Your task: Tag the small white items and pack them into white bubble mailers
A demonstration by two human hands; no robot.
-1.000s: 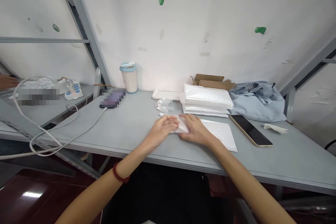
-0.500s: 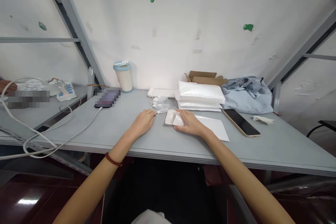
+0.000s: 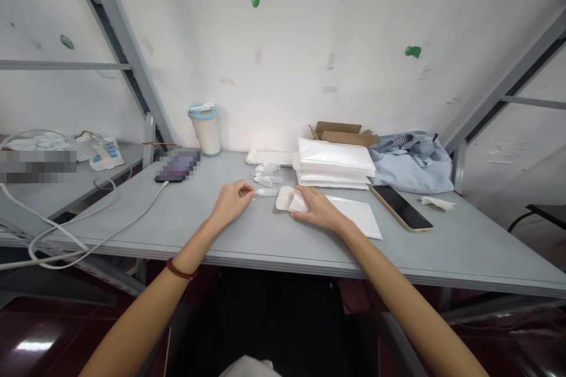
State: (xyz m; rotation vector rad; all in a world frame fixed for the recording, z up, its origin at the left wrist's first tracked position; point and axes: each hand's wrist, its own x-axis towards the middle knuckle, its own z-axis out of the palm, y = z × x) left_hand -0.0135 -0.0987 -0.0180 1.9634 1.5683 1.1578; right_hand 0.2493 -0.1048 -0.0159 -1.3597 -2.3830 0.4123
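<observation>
My left hand (image 3: 233, 197) is closed in a pinch over the grey table (image 3: 265, 234), on the thin cord end of a small whitish piece (image 3: 267, 192) that lies between my hands. What exactly that piece is, I cannot make out. A white bubble mailer (image 3: 292, 198) is in my right hand (image 3: 318, 207), its mouth gaping toward the left. Just beyond lie several similar small whitish pieces (image 3: 267, 179). Under my right wrist, a flat white mailer (image 3: 360, 219) rests on the table.
White bubble mailers (image 3: 336, 156) are piled at the back, before an open cardboard box (image 3: 340, 129). Right of them are a light blue cloth (image 3: 413, 165), a phone (image 3: 401, 207) and a crumpled tissue (image 3: 437, 203). A cup (image 3: 206, 132) and a charging phone (image 3: 177, 166) occupy the left.
My left hand has drawn back slightly to the left and its fingers are now pinched on the cord end. My right hand still holds the mailer, its mouth now more open.
</observation>
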